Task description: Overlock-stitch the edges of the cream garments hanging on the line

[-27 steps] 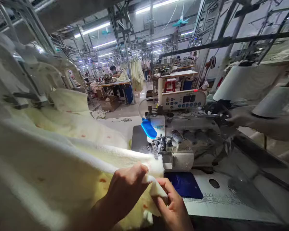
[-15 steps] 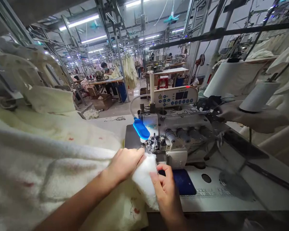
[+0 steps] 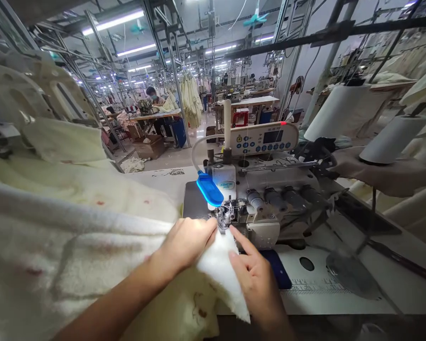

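My left hand (image 3: 190, 244) is closed on white fleece fabric (image 3: 220, 267), its fingertips right beside the presser foot and needle area (image 3: 227, 215) of an overlock sewing machine (image 3: 280, 180). My right hand (image 3: 257, 277) has its thumb on the right edge of the fleece and its other fingers curled at that edge. Its index finger stretches forward to the fabric just before the foot. A larger cream cloth (image 3: 110, 255) with reddish marks spreads under and left of my left arm. A blue plastic guard (image 3: 210, 189) hangs above the needle area.
A control panel (image 3: 262, 139) stands behind the machine head. White thread cones (image 3: 335, 111) are at the right. The table (image 3: 315, 300) carries a printed ruler and a dark blue pad (image 3: 279, 270). A co-worker (image 3: 154, 97) sits at another table in the background.
My right index finger has straightened and moved forward towards the presser foot. The fleece's lower corner now hangs farther right. My left hand stays nearly in place; the view has shifted slightly.
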Tool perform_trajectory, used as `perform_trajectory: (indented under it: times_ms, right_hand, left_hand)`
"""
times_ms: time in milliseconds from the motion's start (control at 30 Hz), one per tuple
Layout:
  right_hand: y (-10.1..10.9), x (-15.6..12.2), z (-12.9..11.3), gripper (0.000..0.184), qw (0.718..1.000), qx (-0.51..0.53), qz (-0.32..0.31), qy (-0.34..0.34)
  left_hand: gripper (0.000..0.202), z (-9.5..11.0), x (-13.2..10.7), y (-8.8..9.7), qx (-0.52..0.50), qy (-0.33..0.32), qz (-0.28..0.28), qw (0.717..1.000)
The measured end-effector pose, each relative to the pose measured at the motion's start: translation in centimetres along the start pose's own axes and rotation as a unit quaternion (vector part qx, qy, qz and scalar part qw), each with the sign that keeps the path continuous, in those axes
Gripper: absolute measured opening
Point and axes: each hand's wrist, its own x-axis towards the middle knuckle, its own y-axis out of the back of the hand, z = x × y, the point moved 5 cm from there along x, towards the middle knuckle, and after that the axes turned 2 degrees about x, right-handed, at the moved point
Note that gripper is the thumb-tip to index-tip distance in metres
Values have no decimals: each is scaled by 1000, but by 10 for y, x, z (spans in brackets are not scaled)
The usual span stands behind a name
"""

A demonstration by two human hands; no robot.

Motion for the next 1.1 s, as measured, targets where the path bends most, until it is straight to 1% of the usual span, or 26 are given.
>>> perform_trajectory:
  times_ms: [67, 100, 133, 167, 200, 267, 300, 333, 367, 400, 433, 467, 500, 533, 600, 633, 700, 767, 867, 900, 933, 1000, 1033, 1067, 1100]
  right_hand:
    - [0, 4, -2, 52, 1000, 13, 3, -13]
    - [-1, 2, -2, 52, 1000, 20, 2, -16]
    - [-2, -2, -1, 53, 999, 29, -4, -18]
    - [-4, -8, 2, 55, 999, 42, -11, -18]
    - [-6, -16, 5, 57, 998, 59, -15, -14]
    - [-8, -33, 12, 56, 996, 84, 2, 23]
    - [-7, -40, 15, 52, 995, 85, 26, 50]
    - [-5, -44, 18, 46, 992, 74, 57, 79]
    - [-2, -46, 21, 40, 989, 54, 93, 100]
    - [0, -45, 23, 36, 987, 32, 117, 105]
    - [0, -42, 26, 35, 988, 18, 123, 93]
    - [-1, -37, 28, 35, 992, 16, 104, 71]
    - [-4, -32, 30, 34, 997, 26, 60, 45]
    - [-9, -30, 30, 32, 999, 42, 2, 19]
    - [-17, -33, 26, 25, 993, 67, -100, -11]
    - [-18, -39, 23, 23, 990, 65, -123, -13]
    - [-13, -51, 16, 22, 992, 40, -120, 3]
    - [-7, -61, 11, 22, 993, 3, -112, 35]
    - [4, -68, 8, 28, 988, -66, -109, 83]
    - [6, -68, 7, 30, 983, -90, -123, 102]
    - [6, -69, 6, 32, 976, -108, -145, 120]
    - [8, -70, 4, 34, 967, -121, -180, 134]
    - [9, -71, 2, 35, 967, -112, -184, 134]
    - [11, -72, -1, 36, 970, -101, -175, 136]
    - [13, -73, -5, 36, 973, -97, -150, 145]
  left_hand:
    - [26, -2, 0, 2, 2, 2, 8, 1000]
    - [27, -2, -4, 4, 4, 6, 22, 1000]
    - [27, 0, -12, 5, 6, 2, 50, 999]
    - [27, 5, -22, 6, 6, -15, 90, 996]
    - [31, 12, -34, 7, 1, -51, 142, 989]
    - [43, 29, -60, 3, -25, -145, 250, 957]
    - [43, 36, -72, -2, -44, -187, 291, 937]
    - [37, 40, -80, -7, -65, -211, 321, 921]
    - [31, 40, -85, -12, -90, -213, 345, 910]
    - [28, 39, -88, -16, -114, -205, 362, 902]
    - [27, 38, -89, -19, -135, -196, 371, 897]
    - [27, 37, -89, -20, -150, -195, 378, 892]
    - [25, 37, -89, -21, -159, -197, 382, 889]
    - [24, 38, -90, -20, -158, -202, 382, 888]
    - [23, 42, -93, -18, -148, -207, 384, 887]
    - [23, 43, -95, -17, -150, -202, 388, 887]
    - [23, 46, -99, -15, -166, -180, 401, 883]
    - [20, 48, -103, -14, -190, -158, 415, 875]
    - [16, 51, -109, -15, -232, -149, 439, 855]
    - [15, 52, -110, -15, -243, -149, 440, 852]
    - [16, 53, -112, -15, -246, -153, 436, 852]
    - [20, 58, -115, -14, -219, -169, 419, 865]
    - [23, 59, -117, -12, -195, -175, 415, 871]
    - [25, 61, -119, -11, -170, -181, 418, 874]
    - [25, 62, -120, -9, -151, -185, 418, 877]
